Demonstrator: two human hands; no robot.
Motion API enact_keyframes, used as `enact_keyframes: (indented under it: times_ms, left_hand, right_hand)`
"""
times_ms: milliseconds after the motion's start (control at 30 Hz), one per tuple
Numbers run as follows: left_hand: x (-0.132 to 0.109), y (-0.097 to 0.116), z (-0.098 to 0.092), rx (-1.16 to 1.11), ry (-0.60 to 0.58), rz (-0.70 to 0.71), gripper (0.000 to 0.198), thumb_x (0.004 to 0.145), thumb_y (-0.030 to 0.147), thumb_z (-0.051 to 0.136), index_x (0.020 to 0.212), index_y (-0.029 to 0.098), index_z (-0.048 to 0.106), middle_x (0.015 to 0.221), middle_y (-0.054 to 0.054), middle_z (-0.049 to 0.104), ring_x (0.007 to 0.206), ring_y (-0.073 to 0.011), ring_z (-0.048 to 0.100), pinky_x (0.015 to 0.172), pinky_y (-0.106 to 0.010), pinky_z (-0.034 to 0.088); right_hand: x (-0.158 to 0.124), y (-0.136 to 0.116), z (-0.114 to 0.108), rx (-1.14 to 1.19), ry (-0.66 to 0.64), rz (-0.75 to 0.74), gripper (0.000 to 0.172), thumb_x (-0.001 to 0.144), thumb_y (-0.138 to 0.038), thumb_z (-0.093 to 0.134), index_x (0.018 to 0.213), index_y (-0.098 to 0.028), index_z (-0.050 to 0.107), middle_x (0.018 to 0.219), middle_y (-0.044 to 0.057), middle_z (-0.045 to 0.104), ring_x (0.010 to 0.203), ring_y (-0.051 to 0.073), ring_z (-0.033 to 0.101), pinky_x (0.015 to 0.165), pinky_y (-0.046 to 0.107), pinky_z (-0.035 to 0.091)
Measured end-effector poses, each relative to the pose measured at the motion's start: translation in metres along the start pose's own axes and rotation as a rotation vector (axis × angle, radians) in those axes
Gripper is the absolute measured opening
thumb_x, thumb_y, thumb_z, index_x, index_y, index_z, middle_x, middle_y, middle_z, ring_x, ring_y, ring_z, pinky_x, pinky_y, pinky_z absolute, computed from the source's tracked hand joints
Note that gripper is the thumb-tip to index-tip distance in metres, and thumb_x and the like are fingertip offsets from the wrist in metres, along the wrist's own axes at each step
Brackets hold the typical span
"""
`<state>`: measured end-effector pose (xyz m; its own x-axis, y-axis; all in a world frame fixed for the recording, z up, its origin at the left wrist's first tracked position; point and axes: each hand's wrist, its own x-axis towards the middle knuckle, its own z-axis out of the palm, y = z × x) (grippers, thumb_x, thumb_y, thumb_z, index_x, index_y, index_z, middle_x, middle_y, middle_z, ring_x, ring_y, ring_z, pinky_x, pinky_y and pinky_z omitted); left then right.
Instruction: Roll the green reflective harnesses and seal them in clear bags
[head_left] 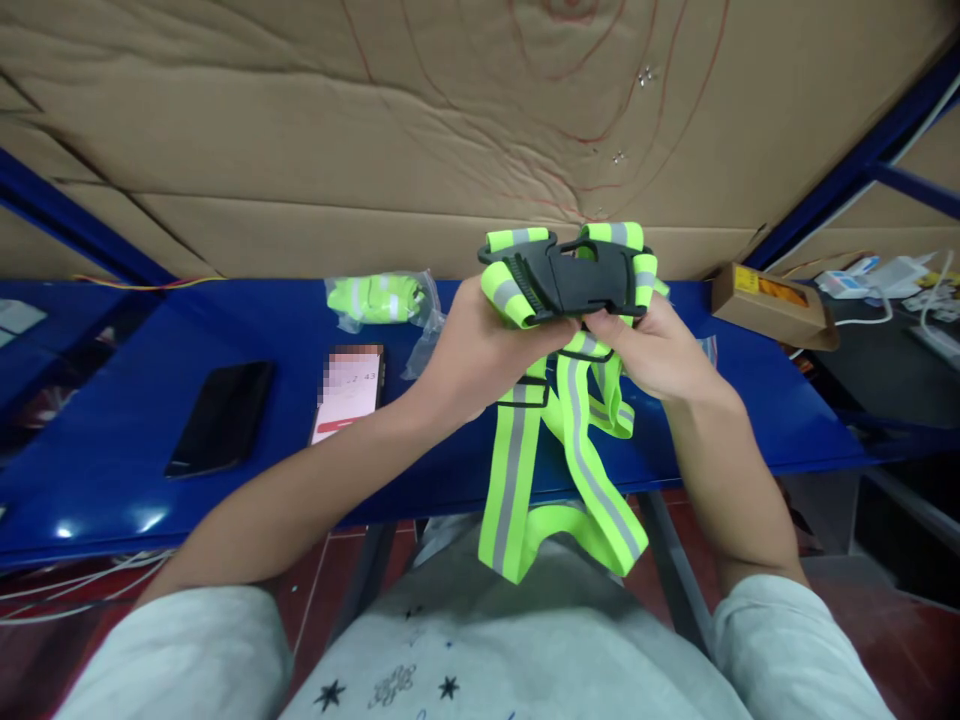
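Note:
Between both hands I hold up a neon-yellow reflective strap (514, 480) with grey stripes, above the table's front part. Its black plastic buckle (585, 278) is joined and faces me at the top. My left hand (491, 340) is closed around the strap at the buckle's left end, thumb along the lower edge. My right hand (652, 340) grips the right end, its thumb pressed under the buckle. Below, the strap hangs in loops towards my lap, with black sliders (525, 391) on it. The fingers behind the buckle are mostly hidden.
On the blue table (300, 520) lie a dark phone (221, 418), a lit phone (349, 390) and a bagged neon-yellow strap (379, 299). A small cardboard box (769, 303) stands at the right. A cardboard wall (300, 150) with red lines rises behind the table.

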<state>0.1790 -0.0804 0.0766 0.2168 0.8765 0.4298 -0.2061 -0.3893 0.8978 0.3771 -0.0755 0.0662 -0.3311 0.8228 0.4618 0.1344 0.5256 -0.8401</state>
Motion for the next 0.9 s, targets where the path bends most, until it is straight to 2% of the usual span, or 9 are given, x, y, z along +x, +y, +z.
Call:
enact_keyframes:
  times_ms: [100, 200, 267, 333, 400, 500, 567, 733, 900]
  left_hand:
    - [0.005, -0.007, 0.001, -0.01, 0.032, 0.065, 0.033, 0.078, 0.016, 0.09, 0.109, 0.017, 0.079, 0.116, -0.005, 0.082, 0.123, -0.0276, 0.075, 0.115, -0.039, 0.058]
    - [0.009, -0.008, 0.001, -0.088, -0.061, 0.031, 0.038, 0.079, 0.021, 0.092, 0.114, 0.019, 0.078, 0.123, -0.004, 0.082, 0.125, -0.0268, 0.075, 0.115, -0.038, 0.058]
    - [0.01, -0.009, 0.0, -0.138, -0.138, -0.024, 0.049, 0.074, 0.022, 0.096, 0.12, 0.021, 0.079, 0.129, -0.004, 0.081, 0.129, -0.0278, 0.073, 0.116, -0.038, 0.057]
    - [0.01, -0.011, -0.002, -0.164, -0.147, -0.084, 0.058, 0.069, 0.024, 0.101, 0.123, 0.022, 0.079, 0.131, -0.004, 0.081, 0.132, -0.0301, 0.072, 0.117, -0.04, 0.057]
    - [0.01, -0.017, -0.005, -0.17, -0.098, -0.155, 0.056, 0.067, 0.029, 0.103, 0.118, 0.021, 0.081, 0.126, -0.005, 0.082, 0.13, -0.0325, 0.073, 0.115, -0.043, 0.058]
    - [0.011, -0.028, -0.011, -0.174, -0.039, -0.248, 0.051, 0.068, 0.031, 0.103, 0.112, 0.02, 0.082, 0.12, -0.006, 0.084, 0.125, -0.0333, 0.075, 0.112, -0.046, 0.059]
    - [0.012, -0.034, -0.013, -0.182, -0.025, -0.248, 0.053, 0.067, 0.028, 0.103, 0.115, 0.02, 0.082, 0.122, -0.006, 0.083, 0.127, -0.0317, 0.075, 0.115, -0.045, 0.057]
    - [0.012, -0.037, -0.01, -0.194, -0.037, -0.235, 0.058, 0.065, 0.03, 0.105, 0.117, 0.021, 0.082, 0.128, -0.005, 0.082, 0.13, -0.0297, 0.073, 0.116, -0.042, 0.057]
    - [0.011, -0.031, -0.006, -0.159, -0.016, -0.223, 0.054, 0.069, 0.042, 0.104, 0.114, 0.022, 0.081, 0.125, -0.005, 0.083, 0.129, -0.0324, 0.074, 0.111, -0.043, 0.06]
  right_hand:
    - [0.004, -0.001, 0.002, -0.105, 0.059, -0.034, 0.057, 0.097, -0.08, 0.067, 0.097, -0.024, 0.081, 0.104, 0.003, 0.079, 0.115, 0.027, 0.074, 0.112, 0.046, 0.061]
    - [0.007, -0.004, 0.006, -0.15, 0.072, -0.035, 0.065, 0.101, -0.084, 0.056, 0.097, -0.023, 0.079, 0.102, 0.004, 0.079, 0.113, 0.028, 0.075, 0.11, 0.047, 0.062]
    - [0.007, -0.006, 0.007, -0.164, 0.03, -0.035, 0.066, 0.105, -0.082, 0.048, 0.104, -0.024, 0.08, 0.111, 0.005, 0.08, 0.122, 0.028, 0.073, 0.118, 0.047, 0.057]
    - [0.006, -0.008, 0.005, -0.198, -0.005, -0.051, 0.064, 0.108, -0.079, 0.045, 0.115, -0.026, 0.08, 0.126, 0.006, 0.078, 0.136, 0.028, 0.068, 0.129, 0.049, 0.048]
    - [0.005, -0.008, -0.001, -0.262, -0.007, -0.064, 0.062, 0.104, -0.078, 0.055, 0.129, -0.026, 0.078, 0.139, 0.008, 0.075, 0.143, 0.03, 0.064, 0.133, 0.051, 0.044]
    - [0.004, -0.007, -0.015, -0.291, 0.007, -0.026, 0.079, 0.089, -0.08, 0.076, 0.149, -0.03, 0.068, 0.154, 0.009, 0.067, 0.145, 0.034, 0.063, 0.125, 0.054, 0.053]
    - [0.006, -0.01, -0.023, -0.254, 0.026, 0.016, 0.084, 0.088, -0.082, 0.077, 0.156, -0.033, 0.063, 0.157, 0.007, 0.066, 0.142, 0.034, 0.065, 0.118, 0.053, 0.06]
    - [0.019, -0.03, -0.024, -0.326, -0.024, 0.082, 0.059, 0.092, -0.07, 0.081, 0.13, -0.025, 0.08, 0.129, 0.007, 0.08, 0.122, 0.034, 0.075, 0.111, 0.054, 0.063]
    - [0.024, -0.048, -0.024, -0.558, -0.084, -0.082, 0.062, 0.095, -0.064, 0.08, 0.145, -0.027, 0.073, 0.148, 0.009, 0.072, 0.148, 0.039, 0.061, 0.129, 0.06, 0.049]
